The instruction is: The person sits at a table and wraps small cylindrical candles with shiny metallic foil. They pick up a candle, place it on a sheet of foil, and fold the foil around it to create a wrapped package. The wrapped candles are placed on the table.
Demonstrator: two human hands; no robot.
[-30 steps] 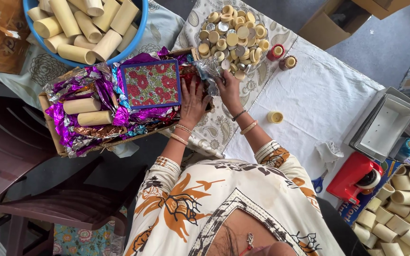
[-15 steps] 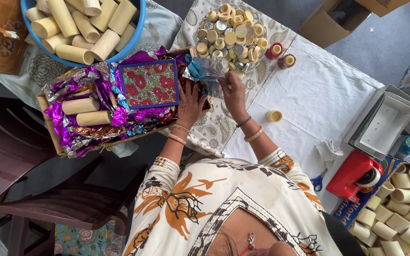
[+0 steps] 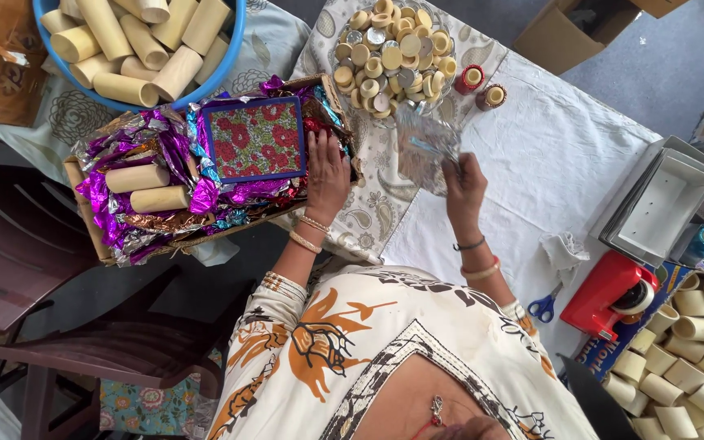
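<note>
My left hand (image 3: 327, 173) lies flat on the right end of a cardboard box (image 3: 91, 236) filled with shiny purple and coloured foil sheets, two cream tubes and a red floral rectangular board (image 3: 256, 138). My right hand (image 3: 464, 183) holds up a silvery foil sheet (image 3: 422, 145) over the patterned cloth, just below a heap of small round cream caps (image 3: 393, 53).
A blue basin (image 3: 144, 45) of cream tubes sits at top left. Two small red-wrapped rolls (image 3: 472, 79) stand right of the caps. Scissors (image 3: 543, 306), a red tape dispenser (image 3: 613, 295), a grey tray (image 3: 666, 208) and more tubes (image 3: 686, 358) lie to the right. A brown chair (image 3: 34, 269) stands left.
My right hand has drawn the silvery foil sheet away from the box, to the right and toward me. My left hand has stayed on the box.
</note>
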